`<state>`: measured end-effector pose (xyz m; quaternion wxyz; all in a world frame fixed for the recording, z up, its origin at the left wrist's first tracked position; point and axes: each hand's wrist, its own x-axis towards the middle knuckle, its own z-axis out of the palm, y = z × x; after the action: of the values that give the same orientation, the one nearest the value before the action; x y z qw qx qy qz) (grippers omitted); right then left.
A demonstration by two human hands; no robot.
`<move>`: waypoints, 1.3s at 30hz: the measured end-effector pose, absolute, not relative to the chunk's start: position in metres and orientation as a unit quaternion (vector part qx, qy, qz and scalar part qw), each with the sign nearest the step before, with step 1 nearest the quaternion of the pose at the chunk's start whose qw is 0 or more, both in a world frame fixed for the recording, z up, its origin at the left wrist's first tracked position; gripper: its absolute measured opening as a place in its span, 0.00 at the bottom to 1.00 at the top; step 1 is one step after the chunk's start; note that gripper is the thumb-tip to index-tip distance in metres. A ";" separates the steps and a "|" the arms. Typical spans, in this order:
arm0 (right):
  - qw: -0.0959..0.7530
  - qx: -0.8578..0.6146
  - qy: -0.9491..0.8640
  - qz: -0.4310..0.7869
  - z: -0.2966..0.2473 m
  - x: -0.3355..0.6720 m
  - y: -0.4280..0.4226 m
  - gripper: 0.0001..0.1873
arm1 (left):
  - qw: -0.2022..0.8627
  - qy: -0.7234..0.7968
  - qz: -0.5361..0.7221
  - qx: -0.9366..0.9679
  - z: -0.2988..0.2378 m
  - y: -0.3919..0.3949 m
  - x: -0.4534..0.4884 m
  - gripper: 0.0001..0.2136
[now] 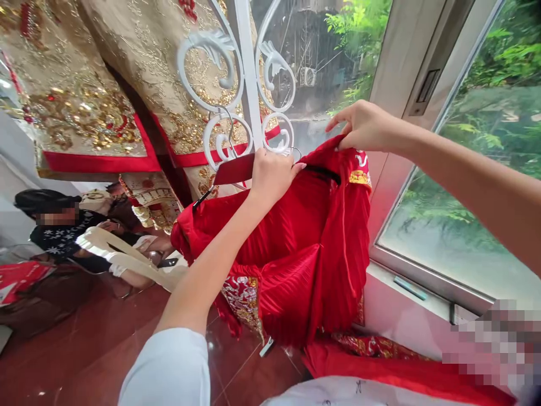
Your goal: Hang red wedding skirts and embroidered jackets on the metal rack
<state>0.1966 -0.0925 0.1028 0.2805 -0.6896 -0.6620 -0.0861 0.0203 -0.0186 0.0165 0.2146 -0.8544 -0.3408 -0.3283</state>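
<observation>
A red pleated skirt (291, 287) with embroidered panels hangs in front of me, its waist opening turned up toward me. My left hand (271, 176) is closed on the skirt's waistband near the middle, beside a dark red flap (234, 170). My right hand (363, 125) pinches the upper right edge of the waistband between thumb and fingers. A hanger's black clip (203, 198) grips the left side of the waist. One wire hook (230, 132) shows against the white scrolled metalwork (249, 67); the rest of the hanger is mostly covered.
A gold-beaded cream garment (84, 118) with red trim hangs at upper left. Glass windows (460, 220) stand to the right, above a sill with a pale blue strip (409, 288). More red cloth (380, 372) lies below. A person (67, 239) sits at left near a cream chair (127, 259).
</observation>
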 end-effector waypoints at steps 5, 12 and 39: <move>0.235 -0.644 -0.686 -0.244 0.088 0.143 -0.099 0.24 | 0.234 -0.351 -0.312 -0.851 0.017 -0.018 0.020 0.17; 0.133 -0.730 -0.666 -0.069 0.039 0.205 -0.099 0.24 | 0.263 -0.333 -0.320 -0.847 0.014 -0.014 0.013 0.19; 0.324 -0.750 -0.575 -0.030 0.077 0.218 -0.067 0.10 | 0.178 -0.326 -0.360 -0.856 0.017 -0.013 0.022 0.25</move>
<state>0.2185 -0.0674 0.0774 0.3236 -0.7505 -0.5754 -0.0297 0.0218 -0.0125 0.0168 0.1779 -0.8559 -0.3261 -0.3598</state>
